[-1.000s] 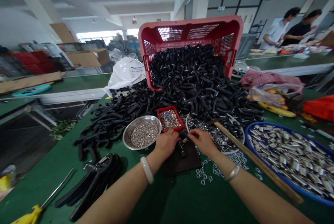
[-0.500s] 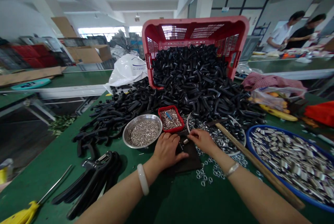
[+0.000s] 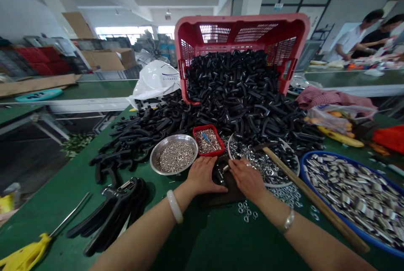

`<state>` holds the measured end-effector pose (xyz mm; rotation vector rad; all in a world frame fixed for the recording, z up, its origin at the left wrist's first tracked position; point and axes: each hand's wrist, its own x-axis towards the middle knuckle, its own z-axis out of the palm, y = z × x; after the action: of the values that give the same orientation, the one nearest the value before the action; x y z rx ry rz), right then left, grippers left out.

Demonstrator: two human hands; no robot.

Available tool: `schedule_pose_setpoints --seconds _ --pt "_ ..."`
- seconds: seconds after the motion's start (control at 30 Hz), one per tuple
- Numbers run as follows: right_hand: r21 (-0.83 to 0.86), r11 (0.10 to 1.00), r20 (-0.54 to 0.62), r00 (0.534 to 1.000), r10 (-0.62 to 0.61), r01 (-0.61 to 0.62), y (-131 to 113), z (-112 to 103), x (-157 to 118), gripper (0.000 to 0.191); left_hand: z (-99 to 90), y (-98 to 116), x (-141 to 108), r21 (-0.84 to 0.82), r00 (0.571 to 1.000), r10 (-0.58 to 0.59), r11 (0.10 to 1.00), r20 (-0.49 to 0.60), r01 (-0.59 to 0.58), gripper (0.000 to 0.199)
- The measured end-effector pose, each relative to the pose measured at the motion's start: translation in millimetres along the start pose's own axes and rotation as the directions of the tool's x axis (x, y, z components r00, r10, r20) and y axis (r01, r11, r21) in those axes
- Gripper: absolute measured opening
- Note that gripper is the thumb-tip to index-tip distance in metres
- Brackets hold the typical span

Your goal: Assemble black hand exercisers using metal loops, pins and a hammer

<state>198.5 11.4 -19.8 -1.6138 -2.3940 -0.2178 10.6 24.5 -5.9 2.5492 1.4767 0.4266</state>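
My left hand (image 3: 203, 176) rests at the left edge of a dark pad (image 3: 232, 191), fingers curled against a black part (image 3: 221, 175) that lies on it. My right hand (image 3: 248, 177) is at the pad's right side, its fingertips close together beside a small metal spring-like piece (image 3: 225, 168) at the black part's upper end. Whatever those fingertips pinch is too small to make out. Just beyond the hands are a metal bowl of small silver pieces (image 3: 173, 138) and a red tray of pins (image 3: 208, 153).
A red crate (image 3: 243, 19) spills black parts across the back. At right are a white dish (image 3: 284, 184), a wooden-handled hammer (image 3: 309, 193) and a blue tray (image 3: 330, 212). Assembled black parts (image 3: 110, 216) and a yellow-handled tool (image 3: 28, 254) lie at left.
My right hand has turned flatter, with its back now more visible, and its fingers have moved down beside the metal piece. More of the black part shows between my hands. The camera view has shifted slightly.
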Motion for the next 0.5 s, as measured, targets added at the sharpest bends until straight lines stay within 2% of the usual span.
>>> schedule_pose_setpoints --seconds 0.1,0.17,0.23,0.27,0.3,0.37,0.43,0.5 --pt "-0.043 0.999 0.052 0.998 -0.031 0.033 4 -9 -4 0.036 0.3 1 3 0.002 0.999 -0.018 1.000 0.027 0.018 0.099" --pt "-0.084 0.996 0.053 0.999 0.000 0.004 19 -22 -7 0.038 0.4 1 3 0.004 0.999 -0.043 0.999 0.020 0.043 0.099" --pt "-0.178 0.975 0.014 0.990 0.140 -0.135 43 -38 -18 0.040 0.9 1 4 0.003 0.998 -0.065 0.998 0.015 0.065 0.099" --pt "-0.238 0.944 0.002 0.972 0.237 -0.230 57 -46 -26 0.040 1.2 2 4 0.002 0.997 -0.072 0.997 0.017 0.072 0.099" --pt "-0.299 0.899 0.020 0.940 0.341 -0.320 71 -52 -34 0.040 1.4 2 4 0.001 0.997 -0.076 0.997 0.022 0.076 0.099" --pt "-0.354 0.860 0.155 0.884 0.441 -0.367 96 -61 -50 0.035 1.5 3 5 0.006 0.996 -0.086 0.996 0.033 0.086 0.100" --pt "-0.324 0.880 0.246 0.868 0.432 -0.347 114 -64 -59 0.031 1.2 3 6 0.015 0.994 -0.103 0.995 0.042 0.102 0.102" --pt "-0.184 0.912 0.281 0.870 0.405 -0.366 125 -62 -62 0.030 1.2 4 6 0.017 0.993 -0.111 0.994 0.049 0.110 0.103"
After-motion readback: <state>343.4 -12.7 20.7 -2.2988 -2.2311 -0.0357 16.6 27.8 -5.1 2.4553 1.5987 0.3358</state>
